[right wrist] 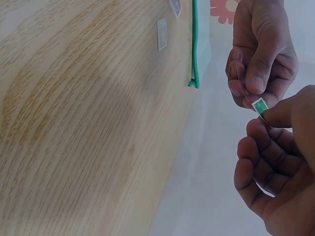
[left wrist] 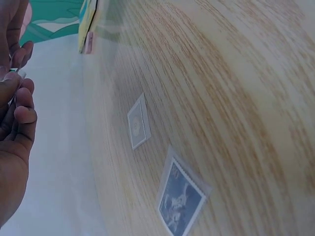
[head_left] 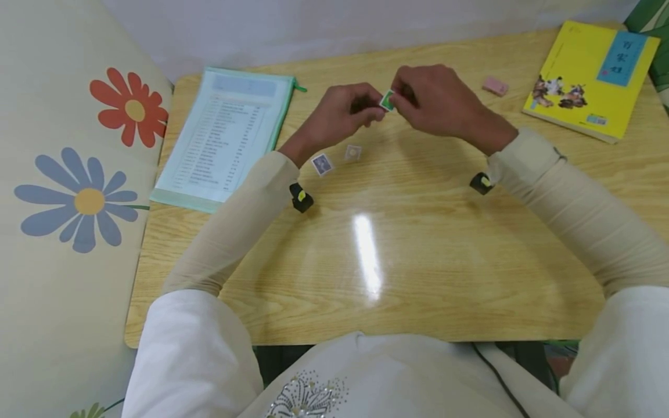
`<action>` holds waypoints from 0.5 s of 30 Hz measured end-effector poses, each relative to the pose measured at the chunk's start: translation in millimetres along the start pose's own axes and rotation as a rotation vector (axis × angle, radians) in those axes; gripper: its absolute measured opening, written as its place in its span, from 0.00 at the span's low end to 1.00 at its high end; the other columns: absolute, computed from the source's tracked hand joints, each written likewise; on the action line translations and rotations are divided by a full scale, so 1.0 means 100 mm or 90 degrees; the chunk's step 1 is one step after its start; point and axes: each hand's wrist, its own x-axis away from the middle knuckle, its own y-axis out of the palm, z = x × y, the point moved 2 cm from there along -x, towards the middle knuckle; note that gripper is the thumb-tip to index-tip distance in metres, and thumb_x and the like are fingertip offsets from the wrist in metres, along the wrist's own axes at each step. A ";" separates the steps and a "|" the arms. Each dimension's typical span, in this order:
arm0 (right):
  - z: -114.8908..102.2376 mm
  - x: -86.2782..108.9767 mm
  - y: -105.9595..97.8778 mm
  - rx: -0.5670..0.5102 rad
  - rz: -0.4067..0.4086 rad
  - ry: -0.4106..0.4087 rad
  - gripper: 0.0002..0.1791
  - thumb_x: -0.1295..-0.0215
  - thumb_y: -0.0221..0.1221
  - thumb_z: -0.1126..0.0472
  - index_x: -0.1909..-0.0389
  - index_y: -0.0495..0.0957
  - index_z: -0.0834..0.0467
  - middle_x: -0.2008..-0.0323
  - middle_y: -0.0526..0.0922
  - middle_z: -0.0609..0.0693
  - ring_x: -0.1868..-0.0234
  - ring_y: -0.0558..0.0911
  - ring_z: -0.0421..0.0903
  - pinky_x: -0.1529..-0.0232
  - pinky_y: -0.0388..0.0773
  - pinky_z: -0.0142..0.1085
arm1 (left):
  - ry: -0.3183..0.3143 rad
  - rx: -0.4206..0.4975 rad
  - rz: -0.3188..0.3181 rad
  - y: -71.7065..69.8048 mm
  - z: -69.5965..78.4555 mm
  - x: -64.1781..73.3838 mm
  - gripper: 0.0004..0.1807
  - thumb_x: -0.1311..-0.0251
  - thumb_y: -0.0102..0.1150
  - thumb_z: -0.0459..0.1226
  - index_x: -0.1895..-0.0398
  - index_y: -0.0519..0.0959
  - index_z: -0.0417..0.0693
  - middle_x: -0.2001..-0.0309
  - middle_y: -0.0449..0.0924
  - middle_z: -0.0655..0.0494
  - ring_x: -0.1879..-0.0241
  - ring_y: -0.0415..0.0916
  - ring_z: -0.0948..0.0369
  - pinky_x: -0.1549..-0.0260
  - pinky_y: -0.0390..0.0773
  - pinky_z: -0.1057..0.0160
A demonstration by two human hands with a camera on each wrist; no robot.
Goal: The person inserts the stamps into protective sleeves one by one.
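Note:
Over the back of the table, my right hand [head_left: 436,98] pinches a small green stamp [head_left: 387,101] with a white border between thumb and forefinger. Facing it, my left hand [head_left: 349,113] pinches a thin clear plastic sleeve [right wrist: 240,81], whose edge shows in the right wrist view. The two hands' fingertips almost meet at the stamp. Below the left hand, a dark blue stamp [head_left: 322,165] in a clear sleeve lies on the table. Beside it lies a pale stamp [head_left: 353,152], sleeved too, as the left wrist view shows.
A zipped document pouch [head_left: 225,133] with a printed list lies at the left. Toward the back right is a pink block [head_left: 495,86], near a yellow book [head_left: 590,81]. The wooden table [head_left: 418,261] meets a pale wall along its back edge.

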 end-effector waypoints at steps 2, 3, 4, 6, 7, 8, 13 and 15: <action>0.00 0.00 0.00 0.001 0.001 -0.001 0.18 0.21 0.49 0.52 0.52 0.77 0.64 0.66 0.81 0.54 0.72 0.76 0.47 0.68 0.71 0.41 | -0.001 -0.001 0.002 0.00 0.00 0.00 0.13 0.32 0.62 0.44 0.51 0.81 0.49 0.57 0.82 0.51 0.58 0.78 0.53 0.58 0.77 0.60; 0.00 0.00 0.00 0.002 0.001 -0.001 0.18 0.21 0.49 0.52 0.52 0.77 0.64 0.66 0.81 0.54 0.72 0.76 0.47 0.68 0.71 0.41 | -0.003 0.000 0.003 0.00 0.00 0.00 0.13 0.32 0.62 0.44 0.51 0.81 0.48 0.57 0.83 0.51 0.58 0.78 0.54 0.58 0.77 0.60; -0.01 0.00 0.00 0.002 0.001 -0.003 0.18 0.21 0.49 0.52 0.52 0.77 0.64 0.67 0.80 0.54 0.72 0.76 0.47 0.68 0.71 0.41 | -0.003 0.000 0.005 0.00 0.00 0.00 0.13 0.32 0.62 0.44 0.51 0.81 0.48 0.56 0.83 0.51 0.58 0.78 0.54 0.58 0.77 0.61; -0.01 0.00 0.00 0.002 0.000 -0.005 0.18 0.21 0.49 0.53 0.52 0.77 0.64 0.67 0.80 0.54 0.73 0.76 0.47 0.68 0.71 0.41 | -0.007 0.002 0.010 0.00 0.00 0.00 0.13 0.32 0.63 0.43 0.50 0.81 0.47 0.56 0.83 0.51 0.58 0.78 0.55 0.58 0.77 0.61; -0.01 0.00 -0.01 0.001 0.000 -0.008 0.18 0.21 0.49 0.53 0.52 0.77 0.64 0.67 0.80 0.54 0.73 0.76 0.47 0.69 0.71 0.41 | -0.009 0.003 0.012 0.00 0.00 0.00 0.14 0.33 0.63 0.43 0.50 0.81 0.46 0.56 0.83 0.51 0.58 0.79 0.54 0.59 0.77 0.61; -0.02 0.00 -0.01 0.001 0.001 -0.011 0.18 0.21 0.49 0.53 0.52 0.77 0.65 0.67 0.80 0.54 0.73 0.76 0.47 0.69 0.71 0.40 | -0.012 0.002 0.015 0.00 0.00 0.00 0.14 0.33 0.63 0.43 0.50 0.81 0.46 0.56 0.83 0.52 0.58 0.79 0.54 0.59 0.77 0.61; -0.02 0.00 -0.01 0.006 0.005 -0.027 0.18 0.21 0.49 0.53 0.53 0.77 0.65 0.68 0.80 0.54 0.73 0.76 0.47 0.69 0.71 0.40 | -0.017 0.000 0.022 -0.01 0.03 0.02 0.15 0.34 0.64 0.44 0.50 0.81 0.46 0.57 0.83 0.54 0.56 0.80 0.53 0.58 0.78 0.61; -0.02 0.00 -0.01 0.010 0.003 -0.029 0.18 0.21 0.49 0.53 0.53 0.77 0.65 0.68 0.80 0.54 0.73 0.75 0.47 0.68 0.70 0.40 | -0.016 -0.002 0.020 -0.01 0.04 0.03 0.15 0.34 0.64 0.45 0.51 0.82 0.47 0.57 0.83 0.54 0.56 0.80 0.53 0.58 0.78 0.61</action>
